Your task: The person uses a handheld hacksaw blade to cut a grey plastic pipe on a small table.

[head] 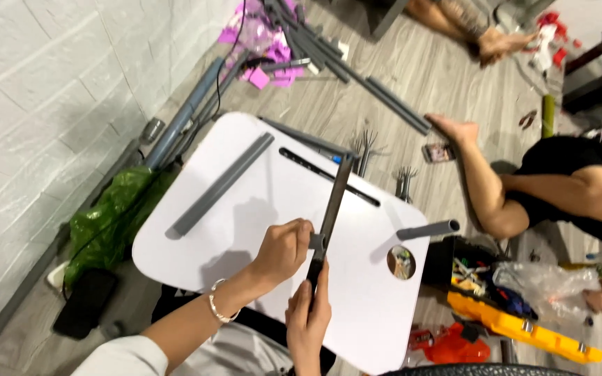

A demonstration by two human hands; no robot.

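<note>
A white rounded tabletop point(259, 209) lies flat in front of me, with a long dark slot and a round hole near its right edge. My right hand point(308, 317) grips the lower end of a thin dark grey bar point(334, 202) that stands up from the board. My left hand point(283, 247), with a bracelet on the wrist, pinches a small grey bracket point(316, 241) against that bar. A wide grey leg tube point(221, 184) lies folded on the board's left half. A second grey tube point(428, 229) sticks out at the right edge.
Another person's bare legs point(496, 188) are at the right, beside a phone point(437, 152) on the wooden floor. A toolbox with a yellow tool point(524, 327) sits at lower right. A green bag point(109, 216) lies left, grey tubes point(357, 69) and pink wrapping point(263, 42) beyond.
</note>
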